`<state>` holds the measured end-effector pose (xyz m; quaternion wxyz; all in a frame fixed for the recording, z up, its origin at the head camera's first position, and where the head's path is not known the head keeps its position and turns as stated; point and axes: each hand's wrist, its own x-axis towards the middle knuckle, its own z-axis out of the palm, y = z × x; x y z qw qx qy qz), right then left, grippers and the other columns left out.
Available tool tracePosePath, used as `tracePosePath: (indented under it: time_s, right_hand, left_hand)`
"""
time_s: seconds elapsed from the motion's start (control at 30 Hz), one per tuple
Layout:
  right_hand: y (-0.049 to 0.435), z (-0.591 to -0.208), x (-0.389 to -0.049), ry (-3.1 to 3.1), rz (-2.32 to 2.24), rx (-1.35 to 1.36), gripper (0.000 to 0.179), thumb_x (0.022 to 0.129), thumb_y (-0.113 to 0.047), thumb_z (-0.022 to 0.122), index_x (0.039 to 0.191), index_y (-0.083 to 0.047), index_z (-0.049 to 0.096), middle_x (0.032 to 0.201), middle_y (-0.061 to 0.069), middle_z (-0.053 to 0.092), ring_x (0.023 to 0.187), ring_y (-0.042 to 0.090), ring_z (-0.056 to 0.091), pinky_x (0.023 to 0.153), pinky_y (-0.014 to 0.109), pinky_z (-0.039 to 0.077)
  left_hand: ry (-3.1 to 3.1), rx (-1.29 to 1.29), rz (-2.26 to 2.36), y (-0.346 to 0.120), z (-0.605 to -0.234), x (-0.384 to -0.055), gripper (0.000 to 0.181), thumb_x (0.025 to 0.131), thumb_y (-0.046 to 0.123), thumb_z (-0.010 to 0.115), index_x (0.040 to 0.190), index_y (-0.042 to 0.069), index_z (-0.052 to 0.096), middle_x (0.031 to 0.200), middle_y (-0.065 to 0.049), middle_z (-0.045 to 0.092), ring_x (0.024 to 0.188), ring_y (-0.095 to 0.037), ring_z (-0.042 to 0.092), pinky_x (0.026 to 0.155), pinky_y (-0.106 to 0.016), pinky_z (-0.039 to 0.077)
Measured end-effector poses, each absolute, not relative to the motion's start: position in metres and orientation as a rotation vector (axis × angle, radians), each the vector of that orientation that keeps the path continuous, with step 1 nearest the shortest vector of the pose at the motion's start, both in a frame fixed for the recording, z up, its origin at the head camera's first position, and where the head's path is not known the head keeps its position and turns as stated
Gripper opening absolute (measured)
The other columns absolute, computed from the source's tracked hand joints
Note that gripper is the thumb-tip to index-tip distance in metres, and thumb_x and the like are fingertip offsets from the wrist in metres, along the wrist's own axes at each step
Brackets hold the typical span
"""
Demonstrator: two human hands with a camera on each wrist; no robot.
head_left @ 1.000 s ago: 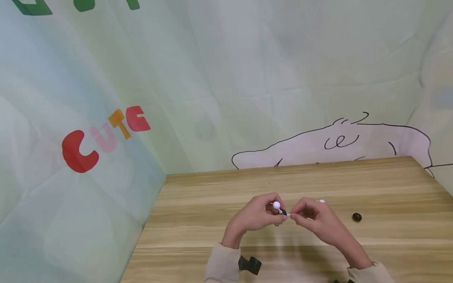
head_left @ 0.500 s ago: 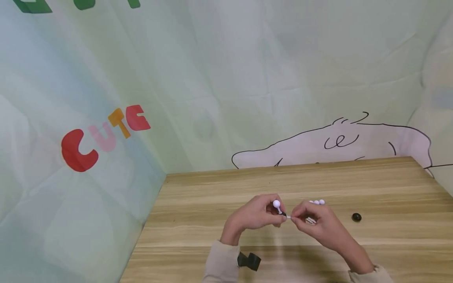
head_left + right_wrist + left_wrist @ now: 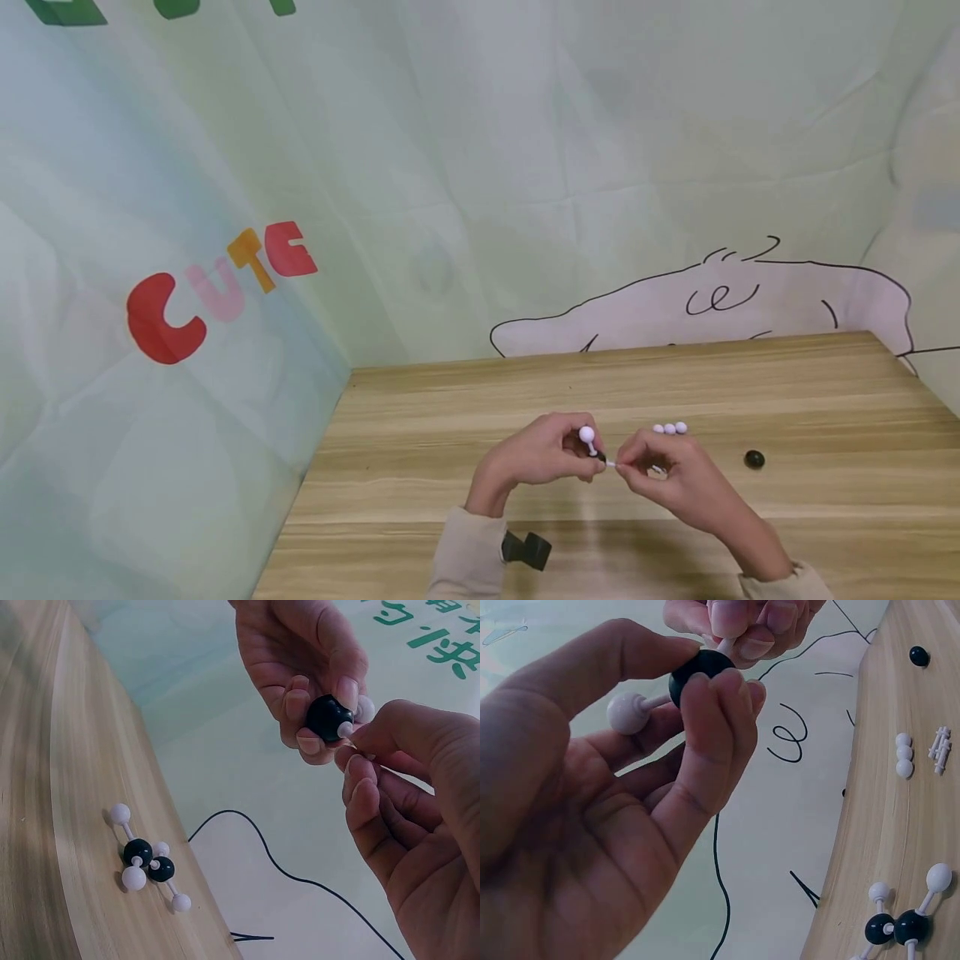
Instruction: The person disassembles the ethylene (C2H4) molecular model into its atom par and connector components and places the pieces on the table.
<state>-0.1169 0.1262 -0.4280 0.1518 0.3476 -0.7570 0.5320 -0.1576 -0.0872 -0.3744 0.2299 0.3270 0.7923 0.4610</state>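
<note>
My left hand [image 3: 534, 452] grips a black ball [image 3: 686, 679] of a ball-and-stick molecule model between thumb and fingers. A white ball [image 3: 628, 714] sits on a short stick coming out of that black ball. From the other side, my right hand [image 3: 678, 471] pinches a small white connector stick [image 3: 345, 730] with thumb and forefinger, its end right at the black ball. Both hands are raised over the table. An assembled model [image 3: 138, 852] of two black balls with several white balls lies on the table, hidden behind my left hand in the head view.
On the wooden table [image 3: 435, 400] lie a row of three white balls [image 3: 670, 429] and a loose black ball [image 3: 754, 459] farther right. Several white sticks [image 3: 940, 750] lie beside the white balls. A printed cloth [image 3: 450, 208] hangs behind the table.
My right hand has dropped slightly, so the row of white balls behind it now shows. The stick between the hands tilts a little more downward to the right.
</note>
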Motion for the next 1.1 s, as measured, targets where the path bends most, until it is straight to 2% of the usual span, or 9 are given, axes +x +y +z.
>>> tracePosePath:
  time_s: [0.2, 0.33, 0.57, 1.1]
  right_hand:
    - [0.1271, -0.4216, -0.1141, -2.252, 1.613, 0.946, 0.022, 0.083, 0.005, 0.069, 0.085, -0.017, 0.065, 0.081, 0.001, 0.066, 0.070, 0.006, 0.060, 0.060, 0.024, 0.052]
    - [0.1283, -0.4193, -0.1136, -2.272, 1.644, 0.943, 0.016, 0.085, 0.001, 0.068, 0.085, -0.015, 0.065, 0.082, -0.001, 0.065, 0.070, 0.006, 0.060, 0.060, 0.024, 0.052]
    - [0.1313, -0.4187, -0.1153, -2.269, 1.712, 0.966, 0.020, 0.084, 0.005, 0.068, 0.086, -0.015, 0.064, 0.083, -0.002, 0.065, 0.070, 0.004, 0.060, 0.059, 0.025, 0.052]
    - [0.1363, -0.4200, -0.1183, -2.295, 1.863, 0.975, 0.013, 0.087, 0.003, 0.065, 0.087, -0.009, 0.063, 0.080, 0.001, 0.064, 0.066, 0.003, 0.059, 0.054, 0.027, 0.051]
  left_hand:
    - [2.185, 0.925, 1.274, -0.0861, -0.3740, -0.1582, 0.008, 0.084, 0.005, 0.067, 0.087, 0.008, 0.061, 0.079, 0.004, 0.063, 0.068, -0.002, 0.061, 0.065, -0.018, 0.050]
    - [2.189, 0.938, 1.263, -0.0856, -0.3728, -0.1584, 0.009, 0.084, 0.004, 0.068, 0.086, 0.008, 0.060, 0.080, 0.004, 0.063, 0.069, -0.001, 0.060, 0.067, -0.018, 0.051]
    - [2.207, 0.960, 1.240, -0.0845, -0.3710, -0.1574, 0.010, 0.084, 0.005, 0.068, 0.085, 0.008, 0.059, 0.083, 0.004, 0.062, 0.070, 0.000, 0.059, 0.068, -0.017, 0.051]
    - [2.232, 1.010, 1.210, -0.0817, -0.3697, -0.1554, 0.011, 0.084, 0.003, 0.067, 0.084, 0.009, 0.058, 0.082, 0.005, 0.063, 0.069, 0.003, 0.059, 0.067, -0.016, 0.051]
